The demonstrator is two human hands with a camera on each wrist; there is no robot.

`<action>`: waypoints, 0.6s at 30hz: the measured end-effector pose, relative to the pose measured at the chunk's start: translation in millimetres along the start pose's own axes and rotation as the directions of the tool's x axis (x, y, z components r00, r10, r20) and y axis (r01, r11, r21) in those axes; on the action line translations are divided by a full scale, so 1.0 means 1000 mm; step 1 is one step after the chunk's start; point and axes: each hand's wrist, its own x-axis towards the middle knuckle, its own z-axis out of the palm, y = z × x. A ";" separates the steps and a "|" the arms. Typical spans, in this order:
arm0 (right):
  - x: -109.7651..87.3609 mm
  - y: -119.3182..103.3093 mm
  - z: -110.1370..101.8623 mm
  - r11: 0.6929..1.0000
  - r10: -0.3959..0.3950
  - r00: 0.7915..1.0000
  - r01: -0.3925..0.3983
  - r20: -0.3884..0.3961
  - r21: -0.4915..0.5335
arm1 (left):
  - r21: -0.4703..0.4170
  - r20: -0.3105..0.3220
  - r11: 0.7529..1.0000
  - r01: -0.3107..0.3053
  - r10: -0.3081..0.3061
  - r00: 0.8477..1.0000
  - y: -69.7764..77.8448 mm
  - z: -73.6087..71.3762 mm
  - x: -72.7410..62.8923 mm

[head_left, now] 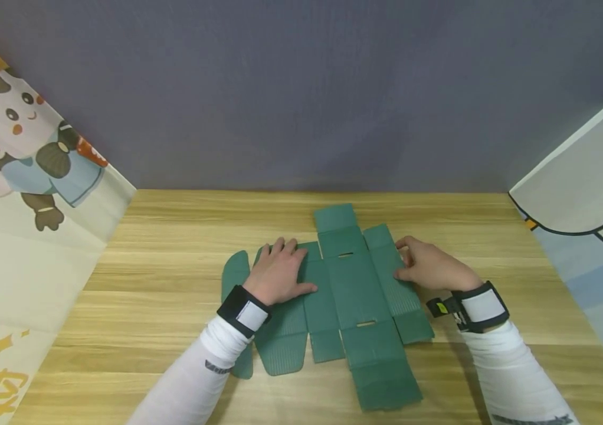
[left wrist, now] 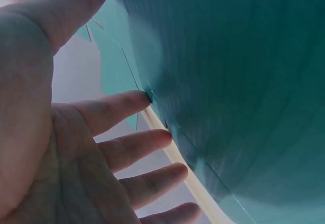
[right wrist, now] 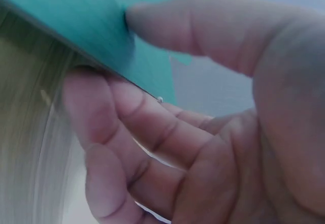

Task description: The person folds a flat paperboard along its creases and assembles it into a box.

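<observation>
Plainly, right grip [head_left: 431,264] on cardboard [head_left: 360,286] edge

Green cardboard [head_left: 360,289]; yellowish wood-grained tabletop [head_left: 169,242]

One left hand [head_left: 277,274], one right hand [head_left: 436,265] — two wristbands [head_left: 243,310], two sleeves [head_left: 190,378], one green cardboard sheet [head_left: 357,286] — one table [head_left: 174,230].

Soft light with faint shadows fills the head view, while both wrist views look hazy and blurred.
</observation>
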 end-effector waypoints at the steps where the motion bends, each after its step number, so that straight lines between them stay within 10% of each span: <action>1: 0.000 0.000 -0.001 1.000 -0.008 1.000 0.008 -0.006 0.009 | 0.005 -0.003 1.000 0.004 -0.004 1.000 0.000 0.000 -0.001; 12: 0.001 -0.009 -0.005 0.991 -0.094 0.992 0.102 -0.086 0.087 | 0.006 -0.025 1.000 0.019 -0.019 1.000 -0.007 -0.008 -0.006; 18: -0.002 -0.028 -0.009 0.989 -0.127 0.981 0.137 -0.146 0.060 | -0.043 -0.214 0.999 -0.016 0.007 0.977 -0.013 -0.031 -0.003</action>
